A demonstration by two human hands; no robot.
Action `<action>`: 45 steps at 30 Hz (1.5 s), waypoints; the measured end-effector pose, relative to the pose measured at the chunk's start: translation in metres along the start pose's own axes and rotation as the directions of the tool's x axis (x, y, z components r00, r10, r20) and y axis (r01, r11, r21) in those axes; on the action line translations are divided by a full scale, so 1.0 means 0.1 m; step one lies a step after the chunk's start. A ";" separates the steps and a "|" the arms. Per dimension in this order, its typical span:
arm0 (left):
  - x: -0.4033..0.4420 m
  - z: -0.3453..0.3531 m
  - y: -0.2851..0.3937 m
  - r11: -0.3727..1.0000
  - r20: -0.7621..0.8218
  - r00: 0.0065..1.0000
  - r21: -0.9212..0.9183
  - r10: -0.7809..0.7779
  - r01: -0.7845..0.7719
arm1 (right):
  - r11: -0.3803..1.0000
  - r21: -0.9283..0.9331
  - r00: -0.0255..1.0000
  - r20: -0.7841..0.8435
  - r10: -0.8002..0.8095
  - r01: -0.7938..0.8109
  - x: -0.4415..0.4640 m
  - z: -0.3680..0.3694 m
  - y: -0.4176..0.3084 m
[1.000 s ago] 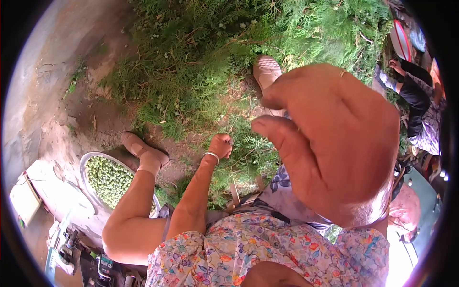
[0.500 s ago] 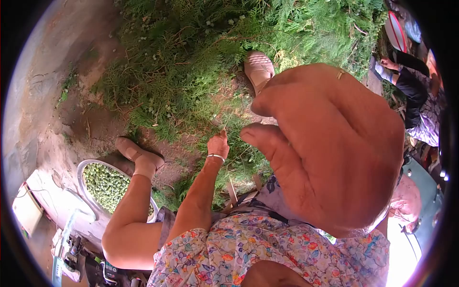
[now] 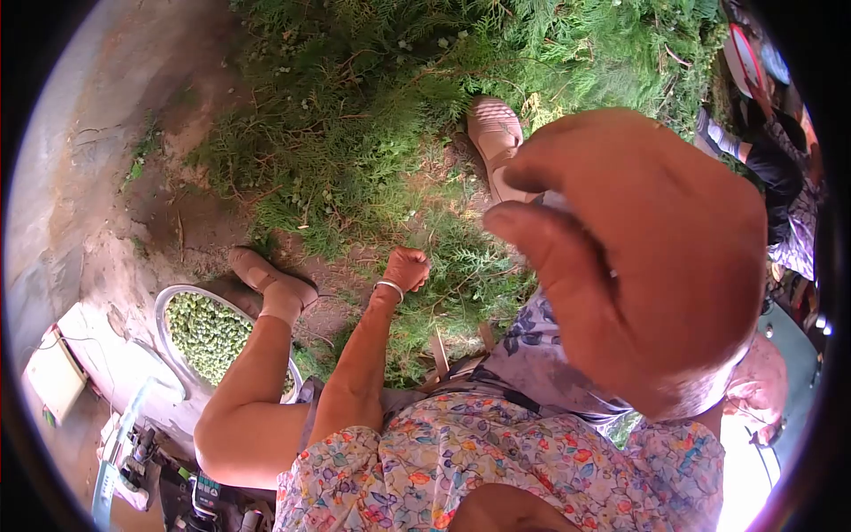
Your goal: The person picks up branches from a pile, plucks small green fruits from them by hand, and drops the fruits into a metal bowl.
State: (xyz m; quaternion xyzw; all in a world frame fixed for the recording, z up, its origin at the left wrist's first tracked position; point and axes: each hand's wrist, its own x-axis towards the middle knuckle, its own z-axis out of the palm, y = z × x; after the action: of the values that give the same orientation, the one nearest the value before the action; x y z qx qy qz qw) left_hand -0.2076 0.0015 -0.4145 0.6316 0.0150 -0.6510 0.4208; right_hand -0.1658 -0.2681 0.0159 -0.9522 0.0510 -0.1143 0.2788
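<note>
My left hand (image 3: 408, 269), with a silver bangle (image 3: 388, 287) at the wrist, is closed in a fist low over green conifer cuttings (image 3: 355, 168). Whatever its fingers may hold is hidden. Close to the camera, my right hand (image 3: 647, 257) looks very large. Its thumb and forefinger are curved with a gap between them, and nothing shows in that gap; the other fingers are out of sight behind the hand. Left of my leg stands a round basin (image 3: 162, 321) holding many small green cones (image 3: 208, 337).
My shoes (image 3: 261, 270) rest on the dirt among the branches. A wall (image 3: 66, 204) runs along the left side. Another person (image 3: 784, 177) sits at the far right near a red-rimmed white basin (image 3: 739, 62). Assorted items lie at lower left.
My left hand has turned and curled into a tighter fist. My right hand has shifted slightly right, its thumb and forefinger still apart. The whole view has moved a little.
</note>
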 end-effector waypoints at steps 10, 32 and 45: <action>0.02 -0.01 0.99 0.504 -0.292 0.690 0.855 0.662 -0.122 | 0.997 -0.015 0.996 -0.041 0.078 -0.079 0.00 -0.08 0.04; 0.43 0.48 1.51 0.686 -0.113 0.727 0.454 0.677 -0.568 | 0.989 0.035 0.989 0.006 0.145 -0.145 -0.03 -0.22 0.14; 0.69 0.64 1.69 0.554 -0.119 0.855 0.805 0.504 -0.214 | 0.985 0.019 0.986 -0.001 0.169 -0.169 -0.09 -0.20 0.18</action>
State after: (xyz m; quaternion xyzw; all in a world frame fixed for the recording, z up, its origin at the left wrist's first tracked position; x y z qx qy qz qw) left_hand -0.1530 -0.1792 -0.3729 0.8390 -0.3224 -0.3740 0.2285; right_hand -0.1796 -0.2916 0.0208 -0.9416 0.1308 -0.0920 0.2965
